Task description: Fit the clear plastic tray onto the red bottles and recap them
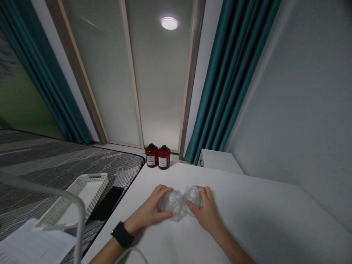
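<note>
Two rounded lumps wrapped in clear, crinkled plastic rest side by side on the white table (247, 212). Around the left plastic-wrapped lump (174, 202) curve the thumb and fingers of my left hand (150, 208), gripping it from its left side. My right hand (206, 214) holds the right plastic-wrapped lump (193, 196), with its thumb at the front and its fingers over the far right side. The wrapping of the two lumps touches in the middle; I cannot tell whether they are joined or what is inside.
Two dark red bottles (164, 157) with black caps stand at the table's far left corner. On the striped mattress (121, 161) to the left lie a white basket (96, 178), a black flat object (108, 201) and papers (33, 245). A pale curved tube (81, 220) crosses the near left.
</note>
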`<state>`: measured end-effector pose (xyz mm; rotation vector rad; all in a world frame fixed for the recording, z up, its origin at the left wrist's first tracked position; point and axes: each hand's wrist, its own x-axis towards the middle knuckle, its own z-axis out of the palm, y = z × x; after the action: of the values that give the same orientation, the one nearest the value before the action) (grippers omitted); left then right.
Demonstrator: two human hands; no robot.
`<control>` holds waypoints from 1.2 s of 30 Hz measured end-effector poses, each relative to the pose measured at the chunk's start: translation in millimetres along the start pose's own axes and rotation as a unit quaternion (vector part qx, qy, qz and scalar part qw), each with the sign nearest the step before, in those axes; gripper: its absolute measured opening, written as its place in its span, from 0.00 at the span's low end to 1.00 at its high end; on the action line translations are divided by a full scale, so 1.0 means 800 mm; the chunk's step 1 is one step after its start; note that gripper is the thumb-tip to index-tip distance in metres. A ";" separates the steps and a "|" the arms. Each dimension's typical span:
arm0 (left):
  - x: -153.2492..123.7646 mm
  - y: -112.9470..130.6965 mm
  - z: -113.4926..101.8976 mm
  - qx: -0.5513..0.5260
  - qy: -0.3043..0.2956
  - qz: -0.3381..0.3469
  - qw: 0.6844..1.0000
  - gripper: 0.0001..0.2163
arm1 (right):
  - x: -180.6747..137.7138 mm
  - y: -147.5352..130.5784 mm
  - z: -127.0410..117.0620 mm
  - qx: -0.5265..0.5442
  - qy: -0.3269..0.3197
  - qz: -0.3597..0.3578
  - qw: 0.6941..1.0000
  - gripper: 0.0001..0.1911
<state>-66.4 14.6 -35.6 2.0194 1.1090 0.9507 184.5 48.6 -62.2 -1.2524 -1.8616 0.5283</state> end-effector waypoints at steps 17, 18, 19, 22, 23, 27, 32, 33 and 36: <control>0.003 -0.021 0.003 -0.010 0.086 -0.054 0.995 0.28 | -0.012 -0.025 -0.014 -0.178 -0.113 -0.045 0.977 0.44; 0.003 -0.021 0.002 -0.007 0.087 -0.056 0.995 0.28 | -0.011 -0.023 -0.012 -0.195 -0.093 -0.034 0.976 0.43; 0.002 -0.021 0.002 -0.003 0.088 -0.056 0.995 0.28 | -0.009 -0.020 -0.010 -0.210 -0.073 -0.025 0.975 0.42; 0.002 -0.019 0.005 0.021 0.090 -0.043 0.995 0.27 | -0.005 -0.016 -0.005 -0.242 -0.039 -0.010 0.969 0.40; 0.002 -0.017 0.007 0.033 0.095 -0.036 0.994 0.27 | -0.004 -0.016 -0.005 -0.247 -0.037 -0.006 0.968 0.40; 0.005 -0.003 0.016 0.065 0.143 -0.016 0.987 0.29 | -0.001 -0.019 -0.006 -0.226 -0.050 0.000 0.973 0.45; 0.020 0.015 0.030 0.052 0.207 0.000 0.977 0.21 | -0.004 -0.012 0.000 -0.125 -0.040 -0.046 0.990 0.39; 0.023 0.017 0.033 0.051 0.214 -0.005 0.976 0.20 | -0.006 -0.010 0.003 -0.111 -0.037 -0.051 0.992 0.37; 0.030 0.018 0.041 0.054 0.224 -0.037 0.973 0.16 | -0.011 -0.007 0.014 -0.101 -0.034 -0.058 0.993 0.34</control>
<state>-24.2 23.1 -34.4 1.8779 1.4888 1.3755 174.1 39.7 -68.2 -1.2604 -2.0718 0.3296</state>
